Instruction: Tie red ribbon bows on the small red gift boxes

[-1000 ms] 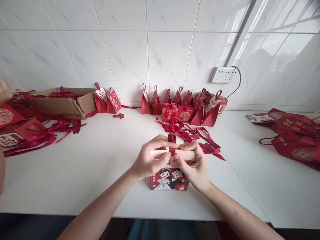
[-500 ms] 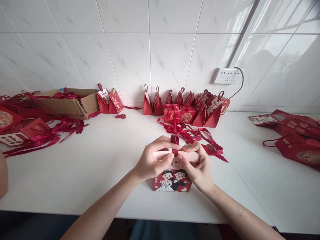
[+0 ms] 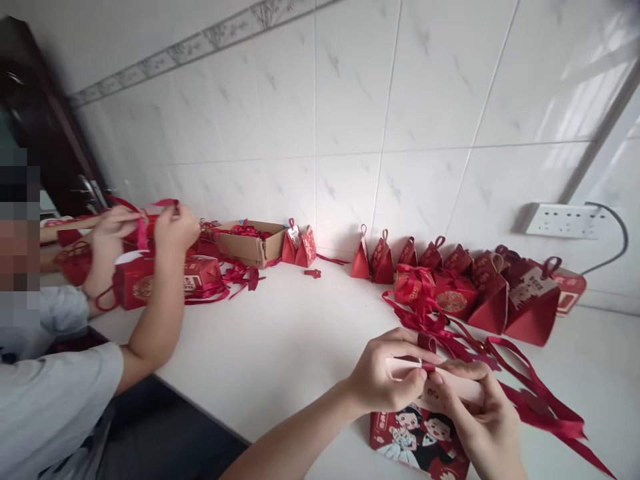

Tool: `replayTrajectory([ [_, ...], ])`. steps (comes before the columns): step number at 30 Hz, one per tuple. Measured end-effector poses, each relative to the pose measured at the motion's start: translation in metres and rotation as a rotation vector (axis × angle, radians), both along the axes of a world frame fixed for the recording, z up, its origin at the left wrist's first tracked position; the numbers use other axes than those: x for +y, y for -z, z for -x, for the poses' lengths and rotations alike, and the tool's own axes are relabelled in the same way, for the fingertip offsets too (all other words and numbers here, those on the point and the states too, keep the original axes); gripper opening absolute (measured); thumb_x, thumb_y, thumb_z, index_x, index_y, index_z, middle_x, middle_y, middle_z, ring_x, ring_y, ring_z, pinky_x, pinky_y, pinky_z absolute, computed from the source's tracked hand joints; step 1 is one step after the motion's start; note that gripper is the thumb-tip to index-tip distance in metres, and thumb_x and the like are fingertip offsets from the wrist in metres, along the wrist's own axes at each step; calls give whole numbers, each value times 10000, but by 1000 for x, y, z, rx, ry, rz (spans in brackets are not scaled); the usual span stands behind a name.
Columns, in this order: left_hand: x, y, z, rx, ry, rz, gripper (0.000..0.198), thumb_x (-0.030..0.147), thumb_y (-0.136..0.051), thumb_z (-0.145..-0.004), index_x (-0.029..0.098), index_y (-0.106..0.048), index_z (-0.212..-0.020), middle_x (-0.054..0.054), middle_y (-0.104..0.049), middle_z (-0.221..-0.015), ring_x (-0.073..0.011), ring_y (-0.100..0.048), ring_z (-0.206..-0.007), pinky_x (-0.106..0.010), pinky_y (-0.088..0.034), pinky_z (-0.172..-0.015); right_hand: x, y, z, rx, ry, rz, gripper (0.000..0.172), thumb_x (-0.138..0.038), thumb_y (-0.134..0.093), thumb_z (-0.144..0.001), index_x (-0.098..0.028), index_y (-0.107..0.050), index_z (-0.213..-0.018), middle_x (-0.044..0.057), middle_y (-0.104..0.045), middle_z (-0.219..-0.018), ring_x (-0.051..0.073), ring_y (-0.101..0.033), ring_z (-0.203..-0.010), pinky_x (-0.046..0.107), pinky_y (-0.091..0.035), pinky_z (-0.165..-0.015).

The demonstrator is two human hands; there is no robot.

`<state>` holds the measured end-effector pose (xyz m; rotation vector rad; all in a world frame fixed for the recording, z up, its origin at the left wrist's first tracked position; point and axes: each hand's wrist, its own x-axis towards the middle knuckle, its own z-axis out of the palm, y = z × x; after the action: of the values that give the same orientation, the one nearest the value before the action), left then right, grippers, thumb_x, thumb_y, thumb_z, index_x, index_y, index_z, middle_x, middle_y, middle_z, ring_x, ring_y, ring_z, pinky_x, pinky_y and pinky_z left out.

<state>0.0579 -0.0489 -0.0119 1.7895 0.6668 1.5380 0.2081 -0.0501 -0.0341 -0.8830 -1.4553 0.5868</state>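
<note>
A red box [image 3: 420, 443] with a cartoon couple on its front stands upright on the white table at the lower right. My left hand [image 3: 393, 373] pinches the left part of its pale top edge, fingers behind and thumb in front. On the other side, my right hand [image 3: 480, 407] grips the right part of the same edge. Between my fingertips a dark red ribbon loop [image 3: 427, 347] sticks up from the top. Loose red ribbons [image 3: 535, 393] lie behind and right of the box.
Triangular red boxes [image 3: 490, 300] stand along the wall, near a socket strip [image 3: 565, 221]. A cardboard box [image 3: 255, 247] of ribbons sits farther left. At the left, a person's hands [image 3: 177, 227] hold red ribbon above red boxes [image 3: 135, 283] on the table [image 3: 280, 340].
The view has turned left, bringing the other person into sight and shifting my hands and the box rightward in the picture. Both hands keep their hold on the box top.
</note>
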Motion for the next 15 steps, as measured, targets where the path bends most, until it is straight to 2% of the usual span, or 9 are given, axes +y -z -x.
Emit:
replayTrajectory([
  [4, 12, -1, 10, 1, -89, 46, 272, 128, -570, -705, 97, -736, -919, -101, -595, -869, -182, -610, -797, -280, -554, -664, 18, 1, 15, -17, 13, 64, 332, -498, -700, -695, -192, -582, -746, 52, -692, -740, 197, -670, -638, 233, -562, -543],
  [8, 19, 0, 19, -6, -179, 63, 208, 187, -584, -730, 105, -715, -869, -104, -607, -890, -202, -614, -846, -330, -543, -767, 30, 0, 31, -24, -11, 127, 391, -541, -707, -667, -194, -558, -767, 39, -662, -688, 199, -640, -592, 243, -532, -481],
  [9, 18, 2, 22, -6, -189, 89, 219, 211, -585, -746, 108, -695, -905, -106, -617, -902, -208, -617, -868, -343, -538, -795, 32, 0, 33, -25, -16, 138, 402, -548, -708, -662, -195, -552, -775, 33, -654, -676, 194, -630, -574, 241, -520, -462],
  [11, 13, 9, 31, 1, -170, 178, 374, 270, -577, -786, 126, -581, -1131, -120, -624, -1026, -202, -630, -893, -354, -537, -817, 34, 2, 37, -28, -28, 146, 411, -554, -705, -665, -196, -543, -783, 21, -639, -652, 175, -600, -531, 233, -500, -434],
  [12, 8, 14, 37, 36, -141, 216, 494, 300, -571, -804, 146, -465, -1261, -131, -609, -1113, -200, -635, -913, -362, -535, -832, 35, 3, 37, -31, -34, 148, 409, -554, -701, -671, -196, -538, -782, 11, -626, -631, 159, -574, -496, 226, -484, -414],
  [14, -1, 28, 56, 200, -89, 230, 669, 362, -558, -824, 200, -245, -1393, -150, -533, -1283, -230, -615, -1033, -411, -501, -914, 34, 8, 37, -34, -52, 165, 402, -535, -710, -677, -195, -531, -794, -7, -605, -596, 137, -532, -446, 213, -455, -379],
  [15, -5, 36, 67, 333, -85, 212, 709, 401, -567, -815, 215, -218, -1404, -156, -501, -1331, -271, -564, -1138, -451, -454, -979, 32, 12, 37, -27, -74, 182, 405, -519, -726, -669, -196, -527, -812, -8, -611, -597, 140, -540, -450, 212, -462, -382],
])
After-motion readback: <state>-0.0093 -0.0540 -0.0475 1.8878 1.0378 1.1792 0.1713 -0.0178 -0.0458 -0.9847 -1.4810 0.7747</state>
